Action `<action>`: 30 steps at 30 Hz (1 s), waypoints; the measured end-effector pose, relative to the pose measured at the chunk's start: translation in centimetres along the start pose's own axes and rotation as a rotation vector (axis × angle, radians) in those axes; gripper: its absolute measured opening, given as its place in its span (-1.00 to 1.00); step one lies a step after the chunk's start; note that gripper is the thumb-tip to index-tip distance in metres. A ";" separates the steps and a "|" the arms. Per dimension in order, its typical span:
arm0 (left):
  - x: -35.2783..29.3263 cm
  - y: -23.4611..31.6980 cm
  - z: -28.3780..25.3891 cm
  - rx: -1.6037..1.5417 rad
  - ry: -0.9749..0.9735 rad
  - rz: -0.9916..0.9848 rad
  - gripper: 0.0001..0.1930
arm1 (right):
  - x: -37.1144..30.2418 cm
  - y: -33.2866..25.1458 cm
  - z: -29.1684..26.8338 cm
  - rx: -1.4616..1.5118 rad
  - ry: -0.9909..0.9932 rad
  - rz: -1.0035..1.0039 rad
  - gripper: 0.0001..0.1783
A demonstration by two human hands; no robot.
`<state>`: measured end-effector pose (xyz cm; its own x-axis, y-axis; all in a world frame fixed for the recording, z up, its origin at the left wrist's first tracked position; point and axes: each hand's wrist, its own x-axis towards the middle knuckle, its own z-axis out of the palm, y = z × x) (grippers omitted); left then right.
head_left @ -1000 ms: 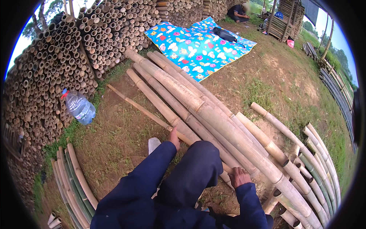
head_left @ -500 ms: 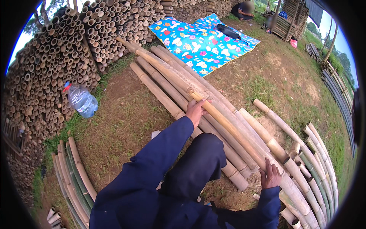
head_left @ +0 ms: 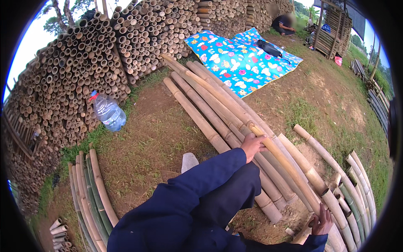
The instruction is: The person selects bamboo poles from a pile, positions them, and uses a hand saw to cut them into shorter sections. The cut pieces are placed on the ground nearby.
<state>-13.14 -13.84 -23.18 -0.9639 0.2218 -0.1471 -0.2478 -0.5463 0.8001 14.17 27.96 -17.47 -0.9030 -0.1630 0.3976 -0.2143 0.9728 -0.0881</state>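
A slim, yellowish bamboo pole [head_left: 280, 156] lies slanting across thicker bamboo poles [head_left: 211, 131] in front of me. Near its upper end, my left hand [head_left: 252, 147] is closed around it, thumb and fingers on either side. Lower down at the right, my right hand [head_left: 322, 221] grips the same pole close to its lower part, fingers bent over it; part of that grip is hidden. My bent knee is beside the poles, under my left forearm. Under the slim pole, the thicker poles lie side by side, their far ends toward a bright blue patterned mat [head_left: 239, 63].
More bamboo poles [head_left: 357, 185] lie at the right, others [head_left: 98, 189] at the left. A large plastic bottle [head_left: 108, 112] stands on the grass before a tall stack of cut bamboo [head_left: 159, 35]. A dark bag [head_left: 268, 48] rests on the mat. Someone [head_left: 283, 25] sits far back.
My view has turned, so the whole scene sits further right and lower in the picture. Both hands keep their hold on the slim pole, with little visible change in grip.
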 end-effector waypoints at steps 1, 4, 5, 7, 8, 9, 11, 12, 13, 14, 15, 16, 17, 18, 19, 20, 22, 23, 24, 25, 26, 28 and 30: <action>-0.5 -0.2 0.8 0.014 0.031 -0.040 -0.71 | -0.3 1.0 -0.2 0.020 0.028 0.001 -0.37; -0.4 -0.9 1.6 -0.082 -0.102 -0.070 -0.70 | -1.7 4.0 -1.6 0.003 -0.036 0.107 -0.35; -0.7 -1.2 2.7 -0.088 -0.092 -0.076 -0.70 | -1.7 4.2 -2.5 -0.018 -0.020 0.100 -0.36; -1.4 -1.2 5.1 -0.093 -0.075 -0.084 -0.68 | -1.7 5.2 -3.0 -0.071 -0.012 0.075 -0.36; -1.5 -1.3 5.5 -0.088 -0.106 -0.086 -0.66 | -1.8 5.4 -3.5 -0.102 -0.009 0.065 -0.36; -1.6 -1.5 5.9 -0.104 -0.116 -0.089 -0.66 | -1.8 5.5 -4.0 -0.101 -0.028 0.068 -0.36; -2.0 -1.3 6.0 -0.129 -0.127 -0.096 -0.65 | -0.5 4.5 -4.7 -0.088 -0.068 0.073 -0.36; -2.1 -1.1 6.1 -0.115 -0.137 -0.084 -0.65 | -0.1 4.1 -4.9 -0.060 -0.032 0.061 -0.38; -1.9 -0.7 6.1 -0.101 -0.146 -0.071 -0.65 | 0.4 3.7 -5.4 -0.026 -0.037 0.071 -0.39; -1.7 -0.7 6.2 -0.092 -0.159 -0.062 -0.65 | 0.8 3.5 -5.9 -0.015 -0.042 0.077 -0.39; -1.5 -0.7 6.1 -0.090 -0.156 -0.047 -0.64 | 1.2 3.3 -6.0 0.006 -0.042 0.081 -0.39; -1.3 -0.6 5.9 -0.089 -0.152 -0.031 -0.64 | 1.3 3.4 -5.8 0.009 -0.027 0.061 -0.39; -1.3 -0.4 5.8 -0.086 -0.147 -0.015 -0.64 | 1.7 2.9 -5.9 0.039 -0.027 0.068 -0.40; -1.3 -0.3 5.9 -0.090 -0.132 0.001 -0.64 | 2.0 2.6 -6.1 0.041 -0.023 0.067 -0.40; -1.4 -0.3 6.1 -0.092 -0.141 -0.021 -0.64 | 2.0 2.5 -6.3 0.044 -0.018 0.064 -0.41; -1.5 -0.1 6.4 -0.097 -0.148 -0.040 -0.64 | 1.8 2.7 -6.4 0.041 -0.027 0.070 -0.40; -1.6 0.3 6.8 -0.066 -0.131 -0.069 -0.63 | 1.4 3.5 -6.6 0.036 -0.047 0.079 -0.40; -1.5 0.4 7.1 -0.032 -0.110 -0.079 -0.62 | 1.4 3.8 -6.6 0.059 -0.052 0.081 -0.40; -1.4 0.4 7.3 0.002 -0.089 -0.089 -0.62 | 1.5 4.1 -6.4 0.082 -0.058 0.084 -0.41; -1.5 0.4 7.5 0.040 -0.065 -0.104 -0.62 | 1.6 4.7 -6.2 0.124 -0.078 0.101 -0.42; -1.6 0.6 7.7 0.078 -0.043 -0.119 -0.62 | 1.7 5.2 -5.9 0.165 -0.096 0.118 -0.43; -1.3 1.1 7.8 0.150 0.003 -0.120 -0.62 | 1.9 6.5 -5.5 0.284 -0.160 0.183 -0.46; -0.2 1.5 7.4 0.219 0.056 -0.090 -0.63 | 2.9 6.4 -6.0 0.411 -0.245 0.320 -0.46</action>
<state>-12.59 -8.69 -17.65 -0.9442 0.2129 -0.2512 -0.3122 -0.3365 0.8884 12.39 34.72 -11.41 -0.9961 0.0482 0.0734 0.0013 0.8440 -0.5363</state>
